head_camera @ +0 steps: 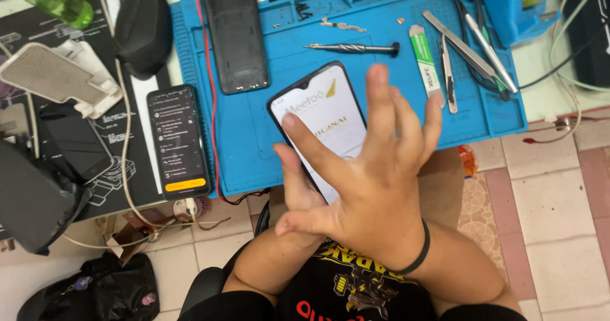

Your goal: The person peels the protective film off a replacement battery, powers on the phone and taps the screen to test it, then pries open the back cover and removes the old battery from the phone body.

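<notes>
Spreading its fingers wide, your right hand (375, 187) hovered flat over the phone (321, 114), gripping nothing. Your left hand (298, 187) sat beneath it, curled on the phone's lower edge and holding it up over the near edge of the blue mat (254, 143). Left of that, a second phone (178, 141) lay lit beside a red wire. Farther off on the mat lay a back cover (236, 35), a screwdriver (352, 48) and tweezers (470, 51).
</notes>
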A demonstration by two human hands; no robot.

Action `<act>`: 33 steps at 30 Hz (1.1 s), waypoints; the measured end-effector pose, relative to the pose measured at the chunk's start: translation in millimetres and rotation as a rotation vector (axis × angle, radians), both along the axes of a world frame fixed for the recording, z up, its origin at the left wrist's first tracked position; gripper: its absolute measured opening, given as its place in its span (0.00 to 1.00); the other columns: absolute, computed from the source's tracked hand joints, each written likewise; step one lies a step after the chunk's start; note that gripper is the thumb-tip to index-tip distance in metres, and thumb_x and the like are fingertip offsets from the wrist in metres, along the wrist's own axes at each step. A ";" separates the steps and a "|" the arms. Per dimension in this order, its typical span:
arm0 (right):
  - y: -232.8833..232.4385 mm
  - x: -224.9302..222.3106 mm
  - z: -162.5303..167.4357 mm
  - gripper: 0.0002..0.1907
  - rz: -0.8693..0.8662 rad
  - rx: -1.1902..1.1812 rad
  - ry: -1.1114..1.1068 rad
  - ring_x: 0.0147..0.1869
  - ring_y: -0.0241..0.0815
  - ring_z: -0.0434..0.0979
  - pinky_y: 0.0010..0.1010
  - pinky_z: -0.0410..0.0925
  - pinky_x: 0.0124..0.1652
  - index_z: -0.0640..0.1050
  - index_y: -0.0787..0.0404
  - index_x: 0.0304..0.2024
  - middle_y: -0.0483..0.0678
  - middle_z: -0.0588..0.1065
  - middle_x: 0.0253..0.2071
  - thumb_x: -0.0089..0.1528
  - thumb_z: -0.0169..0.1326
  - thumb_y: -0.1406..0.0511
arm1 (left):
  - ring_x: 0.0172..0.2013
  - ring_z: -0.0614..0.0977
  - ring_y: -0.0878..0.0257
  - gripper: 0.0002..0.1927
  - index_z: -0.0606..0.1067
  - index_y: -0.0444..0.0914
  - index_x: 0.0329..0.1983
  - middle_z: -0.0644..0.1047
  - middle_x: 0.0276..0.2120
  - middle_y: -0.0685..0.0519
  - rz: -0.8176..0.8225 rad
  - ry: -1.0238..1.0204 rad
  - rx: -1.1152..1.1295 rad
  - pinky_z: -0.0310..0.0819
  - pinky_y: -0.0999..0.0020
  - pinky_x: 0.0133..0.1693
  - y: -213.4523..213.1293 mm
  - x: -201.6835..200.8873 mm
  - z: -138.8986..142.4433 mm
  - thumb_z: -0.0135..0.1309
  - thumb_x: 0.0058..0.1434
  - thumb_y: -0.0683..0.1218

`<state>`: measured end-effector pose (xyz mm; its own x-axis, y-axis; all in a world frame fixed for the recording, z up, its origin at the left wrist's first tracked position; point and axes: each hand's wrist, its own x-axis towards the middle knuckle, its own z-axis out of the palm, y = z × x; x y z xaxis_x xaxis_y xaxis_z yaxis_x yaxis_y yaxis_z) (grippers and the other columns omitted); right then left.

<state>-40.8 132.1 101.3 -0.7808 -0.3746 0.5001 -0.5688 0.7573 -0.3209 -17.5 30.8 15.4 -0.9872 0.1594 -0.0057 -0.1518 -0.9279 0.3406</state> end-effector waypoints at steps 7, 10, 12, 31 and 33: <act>-5.4 -6.1 2.4 0.47 0.009 0.052 -0.011 0.73 0.68 0.53 0.68 0.34 0.68 0.80 0.37 0.64 0.73 0.47 0.72 0.55 0.39 0.25 | 0.62 0.75 0.46 0.55 0.58 0.33 0.75 0.72 0.62 0.39 0.003 -0.001 0.009 0.69 0.51 0.65 -3.0 -1.3 -0.4 0.26 0.66 0.81; -4.2 -7.6 -1.4 0.47 0.024 0.002 -0.018 0.73 0.68 0.53 0.69 0.34 0.69 0.80 0.38 0.64 0.73 0.46 0.72 0.55 0.39 0.25 | 0.62 0.75 0.46 0.55 0.58 0.33 0.75 0.72 0.62 0.39 0.008 -0.012 -0.006 0.69 0.51 0.65 -1.9 -1.1 -2.9 0.26 0.66 0.81; -3.0 -8.9 -3.3 0.48 0.022 -0.016 -0.008 0.73 0.70 0.51 0.70 0.34 0.68 0.80 0.39 0.65 0.73 0.45 0.73 0.54 0.39 0.25 | 0.62 0.75 0.46 0.54 0.59 0.33 0.75 0.72 0.62 0.39 0.003 -0.014 -0.011 0.69 0.52 0.65 -2.4 -1.3 -4.9 0.26 0.67 0.81; 38.1 43.4 -51.7 0.45 0.002 -0.011 -0.034 0.79 0.74 0.44 0.72 0.38 0.72 0.81 0.40 0.61 0.79 0.43 0.74 0.57 0.39 0.25 | 0.47 0.81 0.45 0.59 0.63 0.29 0.70 0.76 0.54 0.36 0.039 -0.002 -0.018 0.77 0.52 0.53 -10.8 -4.1 2.3 0.25 0.63 0.84; 39.6 46.9 -58.0 0.44 0.004 -0.024 -0.034 0.78 0.73 0.46 0.72 0.38 0.72 0.82 0.40 0.59 0.79 0.44 0.73 0.56 0.41 0.26 | 0.47 0.81 0.45 0.59 0.64 0.28 0.69 0.76 0.53 0.36 0.051 0.006 -0.018 0.77 0.51 0.52 -13.2 -7.6 2.9 0.25 0.63 0.84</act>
